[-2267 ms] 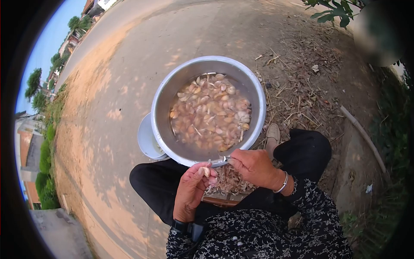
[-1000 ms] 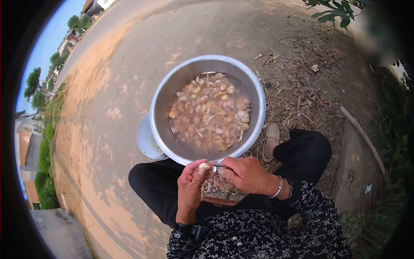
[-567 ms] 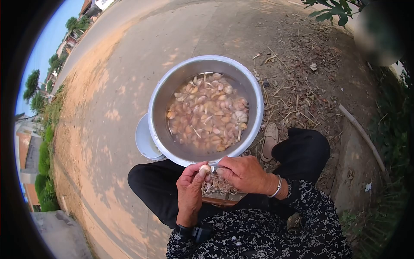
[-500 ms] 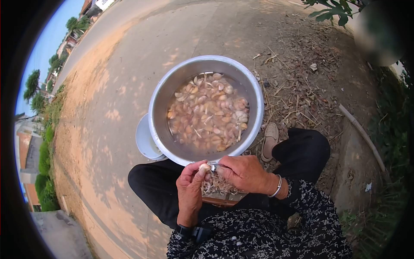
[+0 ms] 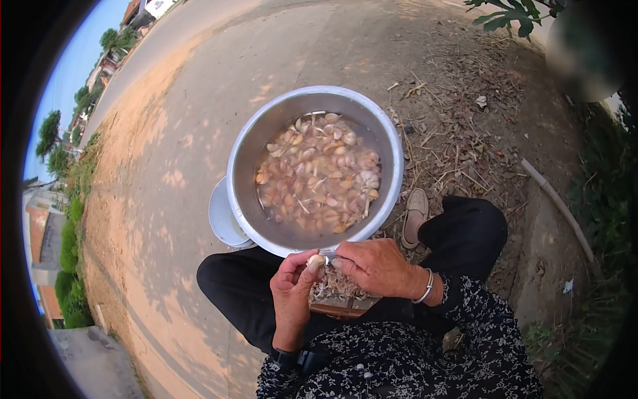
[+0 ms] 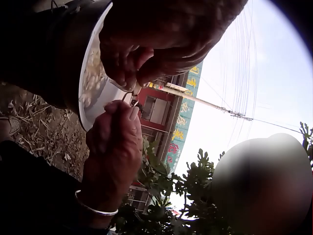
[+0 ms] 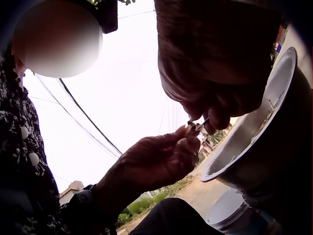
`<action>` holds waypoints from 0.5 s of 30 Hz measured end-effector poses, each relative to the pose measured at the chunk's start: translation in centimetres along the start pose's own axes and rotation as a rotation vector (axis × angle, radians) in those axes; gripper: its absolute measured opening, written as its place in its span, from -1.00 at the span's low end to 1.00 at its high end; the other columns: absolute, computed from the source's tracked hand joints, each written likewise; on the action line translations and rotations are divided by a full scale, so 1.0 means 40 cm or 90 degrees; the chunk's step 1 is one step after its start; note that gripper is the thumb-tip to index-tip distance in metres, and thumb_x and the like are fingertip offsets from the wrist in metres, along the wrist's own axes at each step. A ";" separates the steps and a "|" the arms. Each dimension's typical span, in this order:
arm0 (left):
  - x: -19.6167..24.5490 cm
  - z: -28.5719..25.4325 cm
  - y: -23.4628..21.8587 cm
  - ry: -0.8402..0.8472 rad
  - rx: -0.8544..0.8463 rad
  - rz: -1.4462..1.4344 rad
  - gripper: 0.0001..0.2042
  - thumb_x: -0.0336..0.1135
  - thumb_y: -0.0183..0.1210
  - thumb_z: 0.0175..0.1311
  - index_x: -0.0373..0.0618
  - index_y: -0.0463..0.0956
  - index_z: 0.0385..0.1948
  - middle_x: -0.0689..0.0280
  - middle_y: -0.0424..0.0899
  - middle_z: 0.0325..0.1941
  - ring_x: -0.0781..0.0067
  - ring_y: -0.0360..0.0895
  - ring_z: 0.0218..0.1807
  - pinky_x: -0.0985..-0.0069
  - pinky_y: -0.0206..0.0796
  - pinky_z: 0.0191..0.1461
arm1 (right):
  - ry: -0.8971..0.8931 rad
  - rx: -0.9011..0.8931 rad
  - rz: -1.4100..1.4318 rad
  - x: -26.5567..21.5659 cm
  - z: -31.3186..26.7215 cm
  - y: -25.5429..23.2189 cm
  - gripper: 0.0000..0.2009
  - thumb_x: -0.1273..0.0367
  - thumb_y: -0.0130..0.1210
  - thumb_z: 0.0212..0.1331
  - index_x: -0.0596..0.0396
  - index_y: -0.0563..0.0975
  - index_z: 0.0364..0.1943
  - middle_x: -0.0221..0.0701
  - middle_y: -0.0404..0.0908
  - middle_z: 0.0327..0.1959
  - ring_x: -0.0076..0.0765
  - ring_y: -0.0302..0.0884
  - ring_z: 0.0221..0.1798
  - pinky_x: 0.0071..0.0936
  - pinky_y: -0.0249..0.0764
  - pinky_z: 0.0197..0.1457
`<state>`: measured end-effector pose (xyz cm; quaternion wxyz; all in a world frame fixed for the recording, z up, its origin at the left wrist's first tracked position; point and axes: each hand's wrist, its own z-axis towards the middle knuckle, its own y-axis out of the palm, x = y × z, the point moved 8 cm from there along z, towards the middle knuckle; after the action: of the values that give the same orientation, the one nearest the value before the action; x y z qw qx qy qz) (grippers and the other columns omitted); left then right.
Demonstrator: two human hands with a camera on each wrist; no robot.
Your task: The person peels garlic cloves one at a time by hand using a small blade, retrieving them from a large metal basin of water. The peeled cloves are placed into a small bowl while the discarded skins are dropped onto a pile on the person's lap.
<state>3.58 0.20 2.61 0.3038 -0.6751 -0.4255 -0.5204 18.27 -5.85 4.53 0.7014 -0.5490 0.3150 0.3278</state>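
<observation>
In the head view the left hand pinches a pale garlic clove between thumb and fingers, just below the near rim of a large metal basin. The right hand grips a small metal blade, its tip against the clove. Many garlic cloves lie in water inside the basin. The left wrist view has the right hand meeting the left hand at the fingertips. From the right wrist, the left hand is below the darker right hand.
A pale blue bowl stands partly beneath the basin's left side. Peelings lie between the person's legs. Dry leaves and stalks cover the ground at right, near a long stick and a beige shoe.
The hands have come closer together, bringing blade and clove into contact. The left fingers have turned the clove upward. The basin has shifted slightly left in the view.
</observation>
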 end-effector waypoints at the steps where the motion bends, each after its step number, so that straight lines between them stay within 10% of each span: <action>1: -0.004 0.000 -0.002 -0.012 -0.017 -0.001 -0.76 -0.39 0.22 0.28 -0.29 0.54 -0.07 0.36 0.63 -0.25 0.69 0.48 -0.31 0.71 0.35 -0.18 | 0.001 0.000 0.000 0.001 -0.001 0.000 -0.77 0.22 0.03 0.28 0.09 0.43 -0.39 -0.21 0.55 -0.56 0.00 0.59 -0.44 -0.12 0.46 -0.40; 8: -0.101 -0.013 0.043 -0.274 -0.267 -0.534 -0.69 -0.35 0.15 0.34 -0.34 0.45 0.03 0.29 0.58 -0.22 0.58 0.45 -0.26 0.60 0.34 -0.15 | -0.043 0.000 0.151 -0.003 -0.005 0.000 -0.82 0.27 0.05 0.27 0.07 0.48 -0.38 -0.23 0.57 -0.53 -0.04 0.60 -0.43 -0.16 0.48 -0.40; 15: -0.030 -0.004 0.041 -0.044 -0.052 -0.124 -0.66 -0.25 0.04 0.42 -0.35 0.46 0.05 0.29 0.58 -0.22 0.58 0.45 -0.24 0.64 0.32 -0.14 | -0.050 0.040 0.053 -0.001 -0.002 0.000 -0.86 0.29 0.04 0.26 0.05 0.47 -0.30 -0.25 0.57 -0.53 -0.04 0.59 -0.43 -0.17 0.46 -0.42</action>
<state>4.86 -0.98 1.54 0.2093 -0.6597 -0.4780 -0.5409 18.22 -5.95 4.54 0.7161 -0.4995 0.3198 0.3679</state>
